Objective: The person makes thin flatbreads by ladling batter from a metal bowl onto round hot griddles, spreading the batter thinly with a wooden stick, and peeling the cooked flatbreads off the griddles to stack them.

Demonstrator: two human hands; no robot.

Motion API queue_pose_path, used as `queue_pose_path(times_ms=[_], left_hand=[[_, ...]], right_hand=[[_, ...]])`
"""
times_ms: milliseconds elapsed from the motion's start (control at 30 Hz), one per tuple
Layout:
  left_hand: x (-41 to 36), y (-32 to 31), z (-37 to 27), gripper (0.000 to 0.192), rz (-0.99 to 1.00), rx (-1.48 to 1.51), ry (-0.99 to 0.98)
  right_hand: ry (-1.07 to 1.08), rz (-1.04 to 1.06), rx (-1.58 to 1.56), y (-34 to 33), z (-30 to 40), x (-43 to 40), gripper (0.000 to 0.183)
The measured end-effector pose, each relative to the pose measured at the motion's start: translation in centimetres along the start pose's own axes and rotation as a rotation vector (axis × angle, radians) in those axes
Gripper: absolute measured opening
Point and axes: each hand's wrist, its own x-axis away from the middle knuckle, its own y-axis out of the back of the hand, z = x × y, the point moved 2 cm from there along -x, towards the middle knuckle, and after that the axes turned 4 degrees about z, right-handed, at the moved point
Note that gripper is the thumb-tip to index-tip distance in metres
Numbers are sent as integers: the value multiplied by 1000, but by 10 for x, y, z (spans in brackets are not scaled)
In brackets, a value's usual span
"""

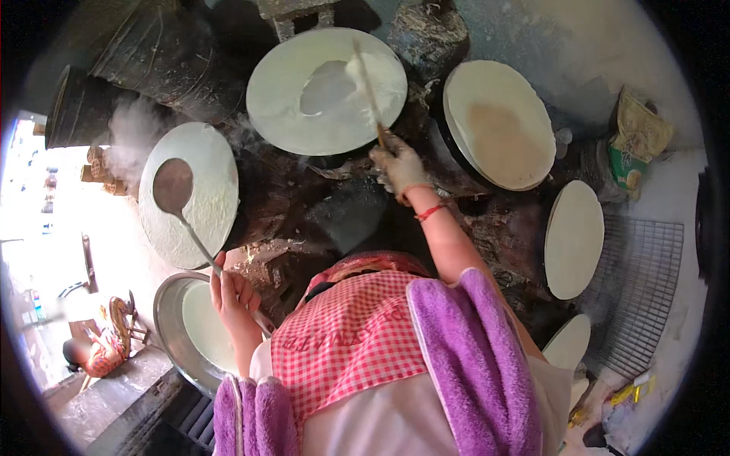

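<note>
My left hand (232,296) grips the handle of a ladle (173,188), whose round brown bowl is over the left griddle of pale batter (208,194). A wide metal pot (174,330) of white batter stands below that hand. My right hand (402,165), coated in something pale, grips a thin wooden stick (368,85) over the far middle griddle. Wet batter (274,102) covers most of that griddle around a grey patch, with a thicker mound beside the stick. I cannot tell whether either tool touches the batter.
More round pale sheets lie on the right griddle (473,91), with a brownish patch, and on a smaller griddle (575,239). Beyond are a wire rack (644,290) and a bag (639,137). Steam rises near a dark drum (159,51). A person (102,353) sits lower left.
</note>
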Motion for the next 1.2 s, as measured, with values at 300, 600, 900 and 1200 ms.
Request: queue_pose_path(times_ms=[300, 600, 900, 1200], left_hand=[[-16, 33, -23, 36, 78, -25, -116], [-15, 54, -17, 37, -52, -9, -168], [-1, 1, 2, 38, -24, -2, -111], [-4, -87, 0, 38, 191, 58, 153]], right_hand=[[-106, -145, -219, 9, 6, 20, 50], [-122, -2, -124, 7, 29, 28, 37], [-198, 305, 161, 11, 40, -12, 49], [-47, 176, 70, 115, -36, 75, 41]])
